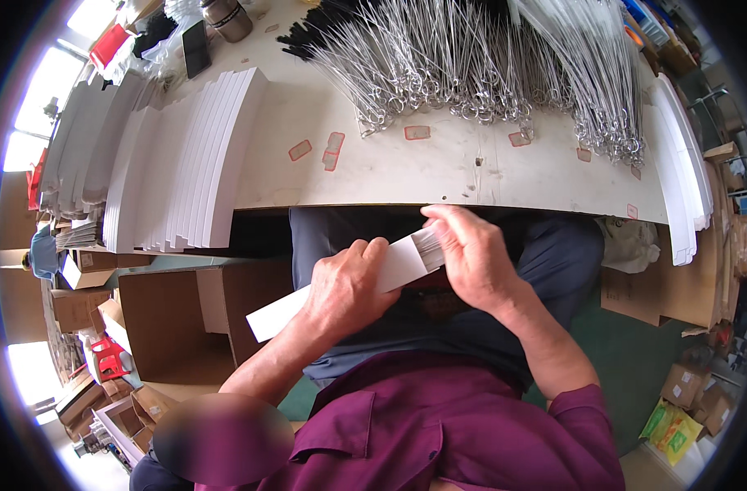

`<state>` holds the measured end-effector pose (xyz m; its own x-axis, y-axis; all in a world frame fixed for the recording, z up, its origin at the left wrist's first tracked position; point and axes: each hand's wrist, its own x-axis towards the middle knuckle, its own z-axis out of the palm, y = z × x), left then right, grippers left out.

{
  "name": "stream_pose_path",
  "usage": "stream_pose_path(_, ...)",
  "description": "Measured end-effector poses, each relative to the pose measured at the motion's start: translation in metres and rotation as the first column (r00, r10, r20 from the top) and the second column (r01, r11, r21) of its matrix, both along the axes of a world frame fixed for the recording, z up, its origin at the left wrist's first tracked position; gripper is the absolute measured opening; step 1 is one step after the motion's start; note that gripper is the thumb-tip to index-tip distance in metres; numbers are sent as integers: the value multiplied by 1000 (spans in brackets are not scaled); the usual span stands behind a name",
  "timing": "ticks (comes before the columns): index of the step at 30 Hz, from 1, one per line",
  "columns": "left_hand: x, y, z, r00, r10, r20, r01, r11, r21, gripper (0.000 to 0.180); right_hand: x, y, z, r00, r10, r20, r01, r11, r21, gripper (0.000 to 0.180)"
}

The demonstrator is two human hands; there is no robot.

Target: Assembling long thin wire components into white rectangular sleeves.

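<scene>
"Head view: where did you have the long white cardboard box (403,263)?"

"Slanted above your lap (557,266), with your left hand (349,282) clamped around its middle."

"And your right hand (474,258)?"

"You curved it at the box's upper end, beside thin silvery strands (428,245) showing there; whether it gripped them, I couldn't tell."

"Beyond?"

"Ring-ended silvery metal rods (459,69) lay heaped on the pale table (300,184)."

Partly hidden: white box (401,267) and contents (428,248).
Left grip (349,284) covers box's middle; right grip (476,254) obscures part of open end, contents unclear. Looped wires (439,61) cut by top edge. Oval patch (223,439), lower left, blurred. Labels (417,132) on tabletop (373,184) illegible.
</scene>
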<state>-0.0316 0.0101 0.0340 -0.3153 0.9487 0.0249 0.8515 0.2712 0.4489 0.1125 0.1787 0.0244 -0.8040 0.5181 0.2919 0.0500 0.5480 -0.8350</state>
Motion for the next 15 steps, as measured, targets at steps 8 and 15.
stream_pose_path(8, 0, -1, -4, 999, 49, 2, -49, 998, -29, 48, 9, 7, -7, 998, 58, 35, -20, 747, -664, 29)
stream_pose_path(15, -1, -2, -7, 998, 56, -14, -57, 997, -49, 47, 16, 12, -9, 990, 71, 118, 23, 759, -651, 21)
